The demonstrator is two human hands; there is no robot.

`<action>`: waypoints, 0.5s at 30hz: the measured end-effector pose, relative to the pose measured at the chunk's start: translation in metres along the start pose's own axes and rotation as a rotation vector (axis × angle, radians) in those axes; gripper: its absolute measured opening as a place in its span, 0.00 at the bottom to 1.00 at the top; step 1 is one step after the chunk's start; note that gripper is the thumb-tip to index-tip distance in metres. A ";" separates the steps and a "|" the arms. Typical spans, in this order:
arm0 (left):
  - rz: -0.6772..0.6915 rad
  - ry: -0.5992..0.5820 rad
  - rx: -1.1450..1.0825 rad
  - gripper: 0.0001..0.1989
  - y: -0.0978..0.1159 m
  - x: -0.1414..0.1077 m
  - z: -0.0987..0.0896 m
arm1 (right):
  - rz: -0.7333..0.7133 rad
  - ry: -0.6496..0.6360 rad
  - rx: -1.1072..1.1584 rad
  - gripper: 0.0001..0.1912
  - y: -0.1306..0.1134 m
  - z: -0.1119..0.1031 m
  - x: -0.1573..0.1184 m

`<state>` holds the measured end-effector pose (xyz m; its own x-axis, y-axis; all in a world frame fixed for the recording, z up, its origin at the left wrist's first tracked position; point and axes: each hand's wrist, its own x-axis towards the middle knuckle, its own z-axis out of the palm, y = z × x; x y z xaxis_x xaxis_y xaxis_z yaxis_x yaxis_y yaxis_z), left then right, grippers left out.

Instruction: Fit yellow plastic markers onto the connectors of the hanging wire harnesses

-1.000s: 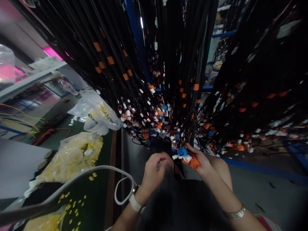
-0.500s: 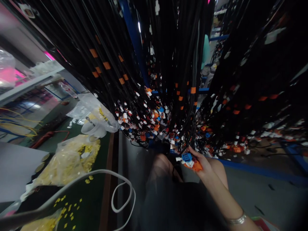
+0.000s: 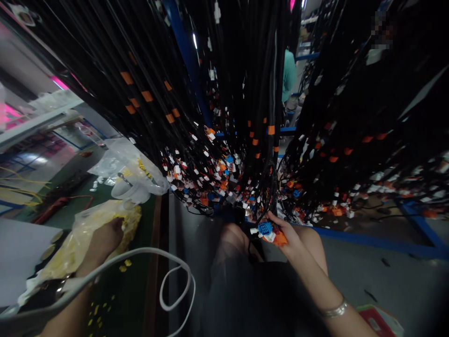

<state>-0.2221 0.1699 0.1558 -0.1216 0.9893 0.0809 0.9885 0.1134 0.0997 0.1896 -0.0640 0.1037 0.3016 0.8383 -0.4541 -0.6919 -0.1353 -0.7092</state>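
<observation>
My right hand (image 3: 288, 236) is closed around a cluster of wire connectors at the end of a black cable bundle. A blue connector (image 3: 264, 228) with square cavities faces up, beside a small white connector (image 3: 254, 230) and an orange connector (image 3: 280, 239). My left hand (image 3: 107, 238) is at the clear plastic bag (image 3: 82, 219) of small yellow pieces (image 3: 132, 225). Its fingers are curled together over the bag's opening, and whatever they pinch is hidden.
Black wire harnesses (image 3: 259, 84) hang in dense bundles from a blue frame (image 3: 189, 56). A white cable (image 3: 154, 250) loops over the green bench top (image 3: 135, 285). Another bag (image 3: 154, 173) and a white cup (image 3: 128, 189) stand behind. A person in a teal top (image 3: 289, 75) is beyond.
My left hand has come into view from the lower left and reached the bag of yellow pieces. My right hand keeps its hold on the connectors. The whole view has shifted slightly.
</observation>
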 end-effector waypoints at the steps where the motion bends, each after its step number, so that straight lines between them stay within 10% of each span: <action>1: -0.020 -0.096 0.106 0.04 -0.004 0.010 0.004 | 0.002 0.014 0.030 0.05 0.002 -0.002 0.003; 7: -0.125 -0.248 0.186 0.13 -0.031 0.030 0.014 | 0.100 0.000 0.172 0.06 0.021 -0.020 0.037; 15: 0.273 -0.196 0.288 0.16 -0.062 0.041 0.044 | 0.115 0.002 0.207 0.09 0.025 -0.027 0.048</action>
<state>-0.2843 0.2072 0.1092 0.1393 0.9822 -0.1260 0.9701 -0.1609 -0.1816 0.2042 -0.0419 0.0495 0.2140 0.8228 -0.5265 -0.8416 -0.1183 -0.5270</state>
